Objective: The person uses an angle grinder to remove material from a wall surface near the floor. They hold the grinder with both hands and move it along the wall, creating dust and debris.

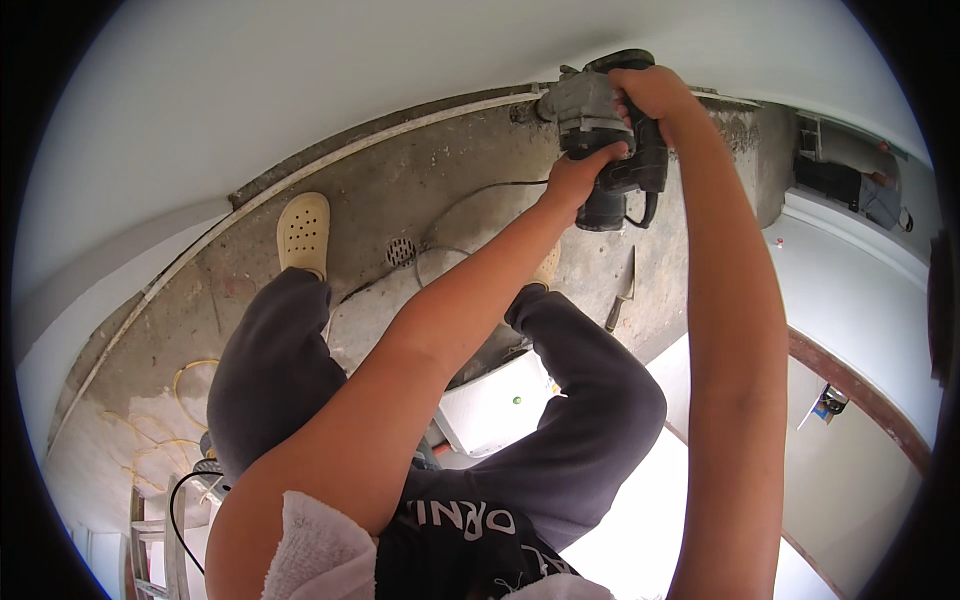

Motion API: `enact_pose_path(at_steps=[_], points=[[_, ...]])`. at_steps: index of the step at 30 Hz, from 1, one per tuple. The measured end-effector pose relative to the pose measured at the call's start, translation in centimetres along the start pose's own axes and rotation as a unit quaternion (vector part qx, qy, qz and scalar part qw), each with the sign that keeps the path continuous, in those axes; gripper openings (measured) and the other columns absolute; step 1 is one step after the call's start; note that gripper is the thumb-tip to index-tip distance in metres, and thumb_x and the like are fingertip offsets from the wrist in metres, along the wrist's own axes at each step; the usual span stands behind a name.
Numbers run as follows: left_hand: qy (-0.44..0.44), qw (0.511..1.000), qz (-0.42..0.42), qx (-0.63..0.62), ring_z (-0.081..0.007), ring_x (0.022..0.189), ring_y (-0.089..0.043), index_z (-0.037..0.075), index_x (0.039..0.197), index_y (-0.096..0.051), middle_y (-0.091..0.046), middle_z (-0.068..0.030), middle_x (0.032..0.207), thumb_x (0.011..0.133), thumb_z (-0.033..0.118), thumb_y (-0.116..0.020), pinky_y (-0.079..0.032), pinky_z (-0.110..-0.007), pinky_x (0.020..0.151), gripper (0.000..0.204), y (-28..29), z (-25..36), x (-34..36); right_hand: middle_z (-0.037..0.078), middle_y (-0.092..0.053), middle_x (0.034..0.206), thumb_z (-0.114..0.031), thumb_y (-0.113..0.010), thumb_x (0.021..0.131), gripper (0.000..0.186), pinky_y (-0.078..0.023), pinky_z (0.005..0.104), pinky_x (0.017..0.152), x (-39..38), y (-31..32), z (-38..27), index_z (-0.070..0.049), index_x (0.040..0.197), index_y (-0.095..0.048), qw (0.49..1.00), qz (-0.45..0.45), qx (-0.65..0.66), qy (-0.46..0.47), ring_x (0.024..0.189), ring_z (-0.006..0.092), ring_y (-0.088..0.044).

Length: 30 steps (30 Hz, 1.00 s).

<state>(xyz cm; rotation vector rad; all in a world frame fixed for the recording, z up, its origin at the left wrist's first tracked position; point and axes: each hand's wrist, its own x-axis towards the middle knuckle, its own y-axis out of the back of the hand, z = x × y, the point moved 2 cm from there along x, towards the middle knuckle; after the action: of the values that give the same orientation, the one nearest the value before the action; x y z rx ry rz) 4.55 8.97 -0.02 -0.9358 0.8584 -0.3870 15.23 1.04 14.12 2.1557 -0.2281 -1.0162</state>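
Observation:
Both my hands are closed on a grey and black rotary hammer (590, 105), near the base of the pale wall. My right hand (655, 95) wraps round the rear handle at the top. Lower down, my left hand (585, 178) grips the dark body, its thumb lying across it. The tool's front end points left beside the white pipe (400, 128) along the wall's foot; I cannot make out a bit. A black cord (645, 210) loops at the tool's lower end. On the floor nearby lies a pointed blade with a dark handle (622, 290).
My feet in beige clogs (303, 232) stand apart on the rough concrete floor (250, 270), with a round drain grate (401, 252) between them. A white container (495, 405) sits between my legs. Yellow cord (150, 440) and a ladder (150, 530) are at lower left.

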Motion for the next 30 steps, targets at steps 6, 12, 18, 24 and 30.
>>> enact_pose_path(at_steps=[6,12,18,24,30], points=[[-0.016,0.999,0.014,0.033,-0.0171,0.088,-0.070,0.003,0.116,-0.066,-0.072,-0.0081,0.105,0.076,0.042,-0.086,-0.055,-0.031,0.080,0.059,2.8,-0.6,0.0,0.010,-0.065,0.064,-0.028,-0.063,0.081,0.031,-0.050,0.0338,0.055,0.7,-3.4,1.1,0.000,0.070,-0.067,0.993,0.043,-0.105,0.039,0.056,0.0198,-0.061],[-0.035,0.998,0.038,0.026,-0.0167,0.093,-0.068,0.002,0.121,-0.064,-0.071,-0.0075,0.109,0.087,0.039,-0.077,-0.053,-0.031,0.085,0.051,8.5,-3.6,-0.2,0.023,-0.073,0.081,-0.037,-0.060,0.081,0.043,-0.058,0.0425,0.079,-2.2,-9.5,1.0,0.004,0.074,-0.072,0.950,0.157,-0.242,0.117,0.081,0.0362,-0.073],[0.033,0.992,-0.112,-0.041,-0.0169,0.094,-0.069,0.003,0.124,-0.061,-0.071,-0.0063,0.108,0.095,0.033,-0.067,-0.054,-0.032,0.085,0.042,15.3,-3.9,-1.6,0.032,-0.070,0.093,-0.026,-0.072,0.079,0.041,-0.055,0.0479,0.088,-7.2,-19.0,2.4,0.011,0.096,-0.067,0.977,0.198,-0.011,0.079,0.099,0.0447,-0.069],[0.012,0.966,-0.054,0.253,-0.0173,0.099,-0.068,0.002,0.122,-0.065,-0.071,-0.0080,0.113,0.086,0.034,-0.078,-0.053,-0.032,0.089,0.050,9.9,-0.6,-4.3,0.024,-0.071,0.082,-0.023,-0.073,0.079,0.035,-0.056,0.0411,0.061,-8.4,-10.2,6.4,0.010,0.090,-0.068,0.973,0.186,0.138,0.025,0.067,0.0307,-0.071],[-0.046,0.967,-0.017,0.251,-0.0183,0.104,-0.069,0.003,0.121,-0.065,-0.072,-0.0085,0.114,0.067,0.043,-0.093,-0.052,-0.031,0.093,0.073,2.7,-2.4,-6.3,0.009,-0.067,0.077,-0.017,-0.072,0.086,0.022,-0.048,0.0288,0.053,-13.2,-3.2,7.1,0.003,0.091,-0.068,0.965,0.153,0.209,0.037,0.061,0.0133,-0.060]])
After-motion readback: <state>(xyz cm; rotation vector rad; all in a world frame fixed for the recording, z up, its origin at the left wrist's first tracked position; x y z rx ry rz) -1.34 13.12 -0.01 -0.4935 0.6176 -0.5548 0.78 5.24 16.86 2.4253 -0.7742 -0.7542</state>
